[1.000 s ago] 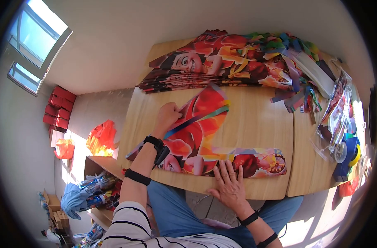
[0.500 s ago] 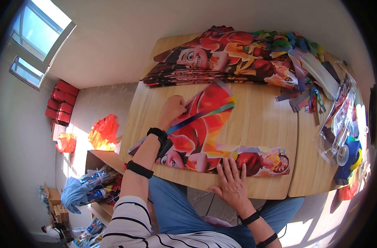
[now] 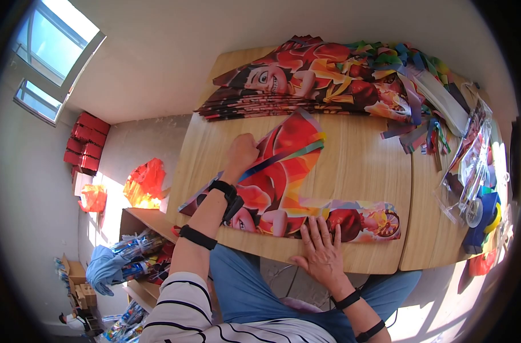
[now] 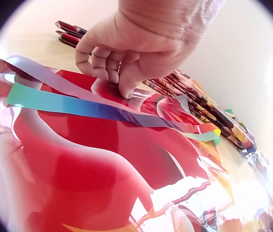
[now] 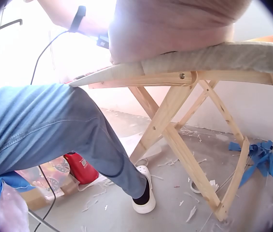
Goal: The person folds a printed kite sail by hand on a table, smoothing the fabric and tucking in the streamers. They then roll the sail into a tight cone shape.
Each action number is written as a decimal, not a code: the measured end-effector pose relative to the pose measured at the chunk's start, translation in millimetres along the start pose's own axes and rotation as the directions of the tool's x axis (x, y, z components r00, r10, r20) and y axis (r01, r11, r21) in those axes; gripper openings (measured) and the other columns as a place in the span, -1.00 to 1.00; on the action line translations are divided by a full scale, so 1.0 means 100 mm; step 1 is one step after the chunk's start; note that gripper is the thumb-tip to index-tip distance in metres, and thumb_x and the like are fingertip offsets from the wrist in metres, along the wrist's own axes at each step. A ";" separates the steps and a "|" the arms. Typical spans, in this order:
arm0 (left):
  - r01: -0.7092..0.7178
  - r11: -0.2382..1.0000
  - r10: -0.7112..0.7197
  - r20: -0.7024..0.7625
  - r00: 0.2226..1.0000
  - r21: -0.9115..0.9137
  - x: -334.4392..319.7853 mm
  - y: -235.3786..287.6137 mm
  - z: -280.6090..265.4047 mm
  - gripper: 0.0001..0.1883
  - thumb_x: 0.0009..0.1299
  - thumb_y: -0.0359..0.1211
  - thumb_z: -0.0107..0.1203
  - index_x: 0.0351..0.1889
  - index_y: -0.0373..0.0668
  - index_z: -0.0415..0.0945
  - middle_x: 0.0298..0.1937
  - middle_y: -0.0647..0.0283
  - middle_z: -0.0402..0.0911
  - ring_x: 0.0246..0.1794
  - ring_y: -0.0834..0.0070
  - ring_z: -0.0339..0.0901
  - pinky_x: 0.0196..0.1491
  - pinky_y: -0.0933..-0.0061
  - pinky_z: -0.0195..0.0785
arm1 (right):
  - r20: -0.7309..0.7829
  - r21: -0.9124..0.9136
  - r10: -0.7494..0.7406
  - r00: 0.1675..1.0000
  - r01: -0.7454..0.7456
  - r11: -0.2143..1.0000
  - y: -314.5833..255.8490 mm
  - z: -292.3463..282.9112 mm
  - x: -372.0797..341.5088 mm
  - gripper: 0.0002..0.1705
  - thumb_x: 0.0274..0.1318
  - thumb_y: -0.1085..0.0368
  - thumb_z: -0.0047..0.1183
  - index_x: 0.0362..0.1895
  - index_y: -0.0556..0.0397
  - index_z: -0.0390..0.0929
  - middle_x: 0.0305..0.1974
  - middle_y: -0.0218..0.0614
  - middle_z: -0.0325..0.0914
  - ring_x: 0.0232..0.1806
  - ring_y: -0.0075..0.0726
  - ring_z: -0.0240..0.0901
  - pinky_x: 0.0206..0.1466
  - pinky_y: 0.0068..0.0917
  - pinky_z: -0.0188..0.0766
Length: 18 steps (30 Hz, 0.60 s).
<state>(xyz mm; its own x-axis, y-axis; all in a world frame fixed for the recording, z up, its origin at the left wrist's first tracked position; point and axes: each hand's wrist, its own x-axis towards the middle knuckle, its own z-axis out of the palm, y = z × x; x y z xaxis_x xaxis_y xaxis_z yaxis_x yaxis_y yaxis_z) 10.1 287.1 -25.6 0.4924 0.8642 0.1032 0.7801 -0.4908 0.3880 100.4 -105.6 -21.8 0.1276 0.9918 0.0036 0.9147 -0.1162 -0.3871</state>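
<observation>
A shiny printed sheet (image 3: 272, 177) with a cartoon figure in red and orange lies on the wooden table, its long lower part along the near edge. A multicoloured ribbon (image 3: 283, 154) runs across its upper part. At the sheet's left edge my left hand (image 3: 241, 155) has its fingers curled; in the left wrist view thumb and fingertips pinch the red sheet (image 4: 141, 159) beside the ribbon. My right hand (image 3: 322, 254) rests flat with spread fingers on the lower strip. In the right wrist view the right hand (image 5: 170, 29) lies over the table edge, its fingers hidden.
A thick stack of similar printed sheets (image 3: 306, 80) lies at the table's back, with coloured ribbons (image 3: 409, 57) at its right end. On the right stand a blue tape dispenser (image 3: 482, 220) and clear plastic wrapping (image 3: 466, 160). An open cardboard box (image 3: 143, 223) holds wrapped bundles at lower left.
The view has shifted slightly. My left hand stays at the sheet's left edge, its forearm a little further right now. The right hand keeps its place on the lower strip.
</observation>
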 end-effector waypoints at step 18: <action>0.075 0.979 -0.061 0.080 0.995 -0.191 -0.05 -0.04 -0.05 -0.86 0.17 -0.45 0.37 -0.35 -0.21 0.63 -0.26 -0.03 0.73 -0.13 -0.08 0.70 -0.08 -0.01 0.54 | 0.008 -0.012 0.001 1.000 -0.001 1.000 0.00 0.00 -0.01 0.11 0.22 -0.40 0.16 0.67 -0.06 0.22 0.74 -0.14 -0.02 0.80 0.02 -0.24 0.72 0.40 -0.40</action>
<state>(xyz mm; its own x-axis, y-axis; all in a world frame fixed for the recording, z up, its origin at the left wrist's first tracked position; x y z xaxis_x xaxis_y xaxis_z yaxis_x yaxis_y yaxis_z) 3.1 285.3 -23.4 0.4737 0.8807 0.0059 0.7268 -0.3946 0.5621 100.4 -106.3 -22.0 0.1252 0.9921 -0.0044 0.9190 -0.1177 -0.3762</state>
